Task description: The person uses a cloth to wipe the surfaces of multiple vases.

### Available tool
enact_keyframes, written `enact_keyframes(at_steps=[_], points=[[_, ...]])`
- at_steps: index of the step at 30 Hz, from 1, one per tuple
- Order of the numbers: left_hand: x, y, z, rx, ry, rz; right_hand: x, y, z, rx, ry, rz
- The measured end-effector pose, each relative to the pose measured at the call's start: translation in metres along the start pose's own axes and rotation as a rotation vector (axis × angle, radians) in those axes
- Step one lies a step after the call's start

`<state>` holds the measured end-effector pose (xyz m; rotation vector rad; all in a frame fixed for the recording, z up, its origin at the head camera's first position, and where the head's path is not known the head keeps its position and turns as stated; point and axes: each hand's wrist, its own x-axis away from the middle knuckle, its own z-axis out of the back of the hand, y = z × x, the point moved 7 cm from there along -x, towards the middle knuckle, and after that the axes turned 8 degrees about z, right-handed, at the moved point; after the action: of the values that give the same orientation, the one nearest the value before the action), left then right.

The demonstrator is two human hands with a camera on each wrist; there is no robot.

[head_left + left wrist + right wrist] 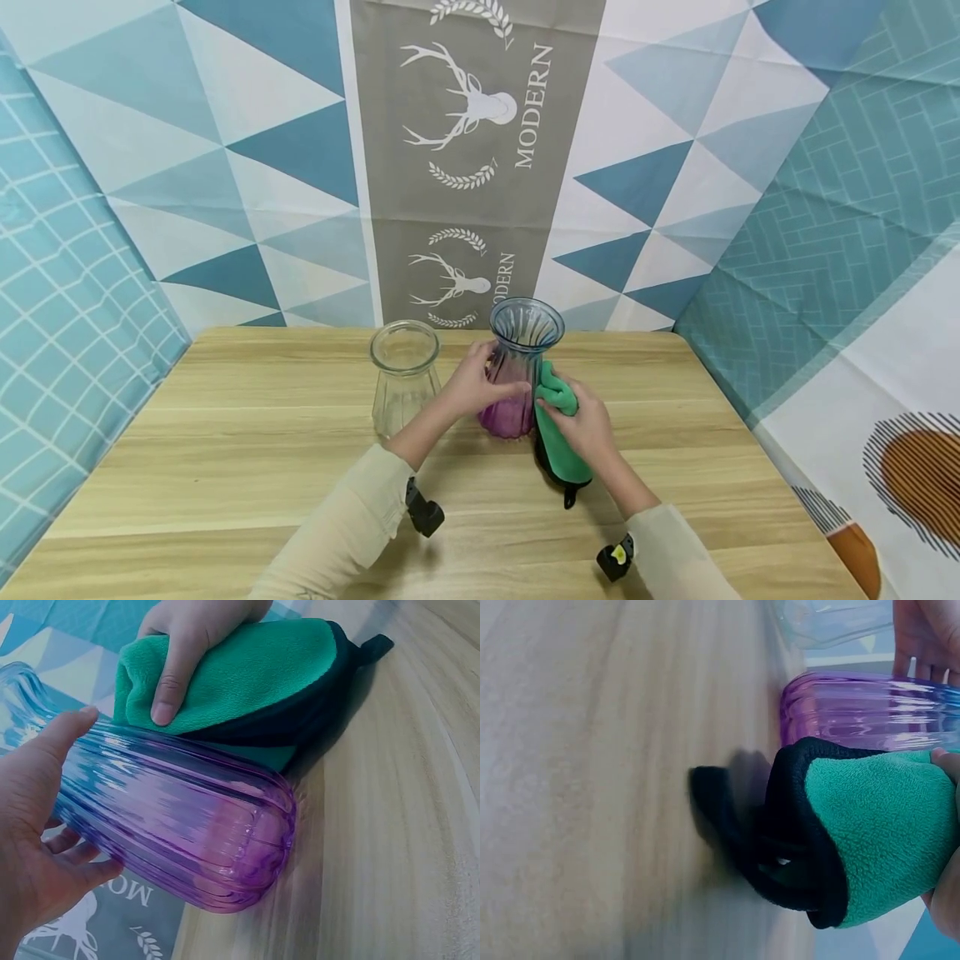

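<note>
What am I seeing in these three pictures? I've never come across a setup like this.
No robot here: these are a person's bare left hand and right hand. The widest picture comes from a camera on the head, looking forward and down. The two close-ups come from small black wrist cameras, one per arm. On the wooden table stands a clear glass vase. Right of it is an upright blue-to-purple vase, which the left hand holds. The right hand grips a green cloth with black edging and a loop, beside that vase.
</note>
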<state>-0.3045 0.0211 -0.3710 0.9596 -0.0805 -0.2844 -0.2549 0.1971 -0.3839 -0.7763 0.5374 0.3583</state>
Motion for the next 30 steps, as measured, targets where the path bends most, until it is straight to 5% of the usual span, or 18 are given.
enact_keyframes(at_steps=[13,30], points=[[0.001,0.003,0.0,0.059,0.079,-0.05,-0.007,-0.007,0.013,-0.074,0.102,0.051],[0.001,0.005,0.002,0.093,0.061,-0.057,-0.019,-0.025,0.018,-0.057,0.141,0.062]])
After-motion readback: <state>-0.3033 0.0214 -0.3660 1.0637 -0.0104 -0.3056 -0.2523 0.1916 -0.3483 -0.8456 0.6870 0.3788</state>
